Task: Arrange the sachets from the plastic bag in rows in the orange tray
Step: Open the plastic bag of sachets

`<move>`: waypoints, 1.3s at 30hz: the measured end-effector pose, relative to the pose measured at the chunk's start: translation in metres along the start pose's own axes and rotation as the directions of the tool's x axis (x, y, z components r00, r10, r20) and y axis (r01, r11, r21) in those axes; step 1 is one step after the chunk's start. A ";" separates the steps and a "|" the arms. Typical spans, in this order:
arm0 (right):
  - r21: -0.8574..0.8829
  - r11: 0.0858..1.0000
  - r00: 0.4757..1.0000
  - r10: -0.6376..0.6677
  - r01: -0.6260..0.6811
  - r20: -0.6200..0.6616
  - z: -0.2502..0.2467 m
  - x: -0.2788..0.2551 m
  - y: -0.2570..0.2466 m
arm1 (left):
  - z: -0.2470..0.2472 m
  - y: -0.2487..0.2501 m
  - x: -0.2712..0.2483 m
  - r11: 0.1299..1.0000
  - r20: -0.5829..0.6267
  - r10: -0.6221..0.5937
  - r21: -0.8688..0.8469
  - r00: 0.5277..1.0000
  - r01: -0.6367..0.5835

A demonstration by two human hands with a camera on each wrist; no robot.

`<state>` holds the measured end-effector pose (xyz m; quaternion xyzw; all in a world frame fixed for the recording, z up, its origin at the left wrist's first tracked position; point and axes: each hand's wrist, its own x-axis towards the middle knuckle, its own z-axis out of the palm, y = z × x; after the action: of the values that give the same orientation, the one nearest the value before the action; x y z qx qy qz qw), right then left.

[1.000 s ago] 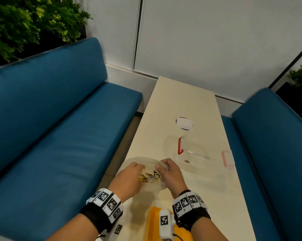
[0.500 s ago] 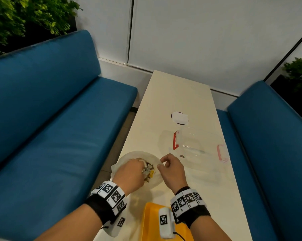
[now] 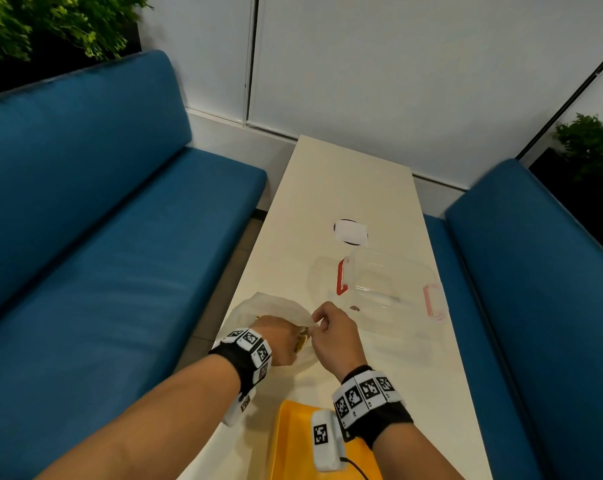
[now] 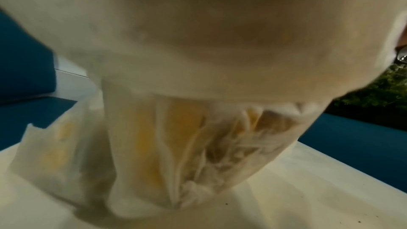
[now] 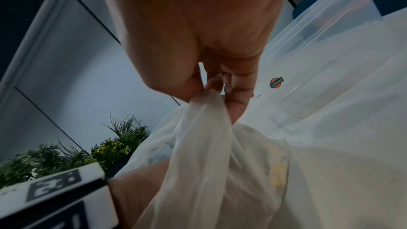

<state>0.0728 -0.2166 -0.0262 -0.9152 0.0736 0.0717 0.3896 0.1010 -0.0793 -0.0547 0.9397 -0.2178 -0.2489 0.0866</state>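
A thin whitish plastic bag (image 3: 258,308) stands on the cream table near its left edge. Yellow sachets (image 4: 171,138) show through its film. My right hand (image 3: 324,322) pinches the bag's rim (image 5: 207,107) between thumb and fingers and holds it up. My left hand (image 3: 286,336) reaches down into the bag's mouth; its fingers are hidden by the film, so what they hold is not visible. The orange tray (image 3: 293,441) lies on the table just in front of me, partly under my right wrist.
A clear plastic box (image 3: 390,289) with red clips sits right of the bag, a small sticker (image 5: 276,82) near it. A white round patch (image 3: 350,232) lies further up the table. Blue benches (image 3: 102,254) flank both sides.
My left hand has pushed deeper into the bag, and my right hand has lifted the rim. The head view has tilted down slightly.
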 end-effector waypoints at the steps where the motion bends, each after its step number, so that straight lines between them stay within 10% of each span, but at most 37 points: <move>1: -0.012 1.000 1.000 -0.002 0.002 -0.005 -0.001 0.001 0.001 | 0.001 0.000 0.002 1.000 0.008 0.001 -0.012 1.000 0.000; 9: -0.047 0.999 1.000 0.001 -0.002 -0.014 -0.006 -0.003 0.006 | 0.004 0.005 0.012 0.994 0.130 -0.007 -0.105 0.992 0.021; 39: -0.024 0.999 0.998 0.024 -0.025 -0.052 -0.010 -0.009 0.002 | 0.016 0.002 0.011 0.989 -0.228 0.041 0.148 0.973 -0.007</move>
<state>0.0643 -0.2245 -0.0189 -0.9205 0.0939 0.0534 0.3755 0.1006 -0.0870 -0.0730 0.9634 -0.2353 -0.1205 0.0452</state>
